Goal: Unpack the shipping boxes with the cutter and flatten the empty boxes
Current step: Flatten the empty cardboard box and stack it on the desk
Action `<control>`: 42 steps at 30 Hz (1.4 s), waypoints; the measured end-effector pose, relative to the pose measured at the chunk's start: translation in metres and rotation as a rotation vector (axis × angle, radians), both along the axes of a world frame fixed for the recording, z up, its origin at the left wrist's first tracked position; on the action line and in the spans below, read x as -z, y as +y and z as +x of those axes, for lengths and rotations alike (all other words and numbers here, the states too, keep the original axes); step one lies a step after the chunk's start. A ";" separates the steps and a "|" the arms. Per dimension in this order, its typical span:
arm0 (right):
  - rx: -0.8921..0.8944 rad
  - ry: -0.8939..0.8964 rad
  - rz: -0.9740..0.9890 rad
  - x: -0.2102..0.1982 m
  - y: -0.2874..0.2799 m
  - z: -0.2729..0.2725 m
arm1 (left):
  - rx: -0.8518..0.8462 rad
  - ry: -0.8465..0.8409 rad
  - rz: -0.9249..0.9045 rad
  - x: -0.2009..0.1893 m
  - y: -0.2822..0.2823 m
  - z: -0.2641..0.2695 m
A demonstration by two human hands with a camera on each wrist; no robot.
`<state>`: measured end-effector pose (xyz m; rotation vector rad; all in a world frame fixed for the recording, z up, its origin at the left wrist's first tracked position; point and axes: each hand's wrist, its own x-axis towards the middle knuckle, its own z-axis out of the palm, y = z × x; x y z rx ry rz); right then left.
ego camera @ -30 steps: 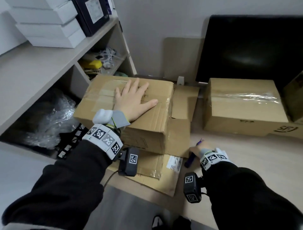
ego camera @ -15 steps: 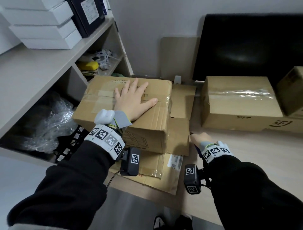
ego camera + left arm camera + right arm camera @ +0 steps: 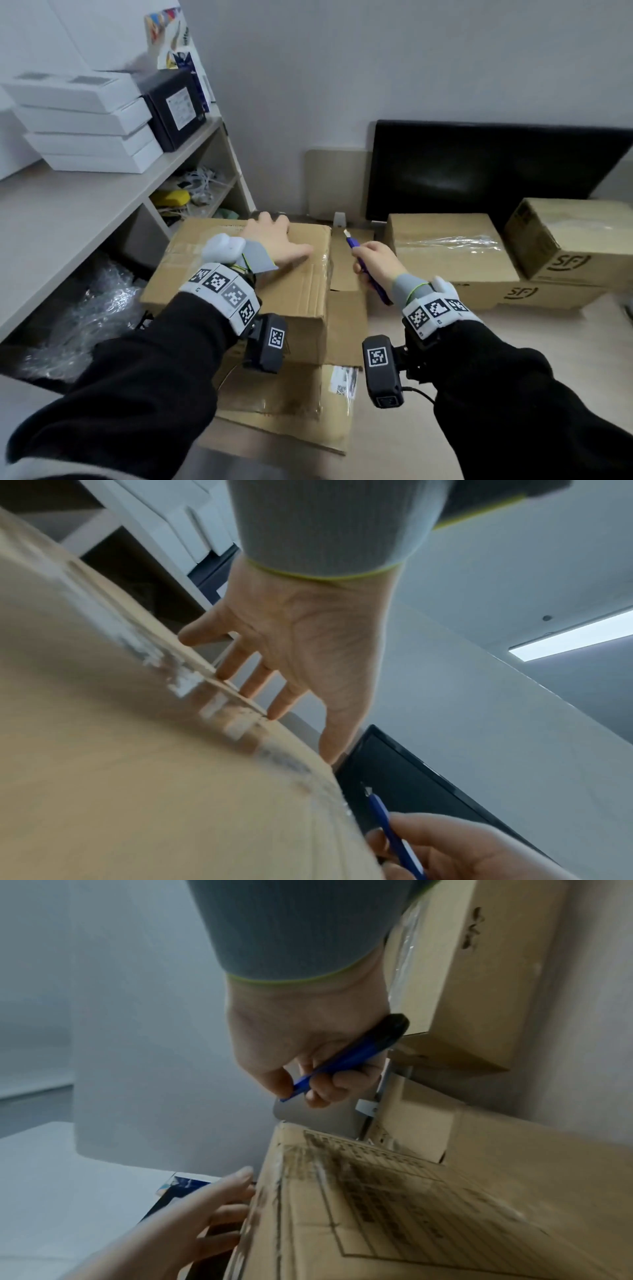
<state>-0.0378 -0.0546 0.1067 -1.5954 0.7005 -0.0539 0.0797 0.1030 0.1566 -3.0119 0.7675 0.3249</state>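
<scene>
A taped cardboard box [image 3: 239,301] stands on flattened cardboard by the shelf. My left hand [image 3: 270,236] lies on the box's top with straight fingers [image 3: 240,664] whose tips reach the far edge. My right hand [image 3: 376,263] grips a blue cutter [image 3: 352,244] in the air just right of the box's far right corner, its short blade out and pointing away from me. In the right wrist view the thumb and fingers pinch the cutter [image 3: 346,1058] above the box's printed side [image 3: 394,1191]. The cutter [image 3: 387,823] also shows low in the left wrist view.
Two more sealed boxes [image 3: 452,260] [image 3: 575,236] sit at the right, in front of a black monitor [image 3: 479,171]. Flattened cardboard [image 3: 291,411] lies under the near box. At the left, a shelf [image 3: 68,205] carries white cartons, with bubble wrap [image 3: 85,315] below.
My right hand has lifted the cutter from the desk to beside the box's far right corner. My left hand has slid toward the box's far edge.
</scene>
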 end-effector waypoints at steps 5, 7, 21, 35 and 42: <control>-0.122 0.065 -0.200 -0.009 0.001 0.005 | -0.043 0.007 -0.005 -0.005 -0.032 0.000; -0.109 0.100 -0.210 -0.013 -0.003 0.004 | -0.073 0.048 -0.115 0.000 -0.040 -0.002; -0.283 0.088 -0.141 -0.021 -0.010 -0.006 | -0.129 0.037 -0.247 0.018 -0.047 0.001; -0.392 0.054 -0.177 -0.025 0.001 -0.001 | -0.058 -0.005 -0.301 0.032 -0.034 0.002; -0.446 0.061 -0.177 -0.029 -0.003 -0.006 | -0.026 -0.076 -0.310 0.043 -0.034 0.002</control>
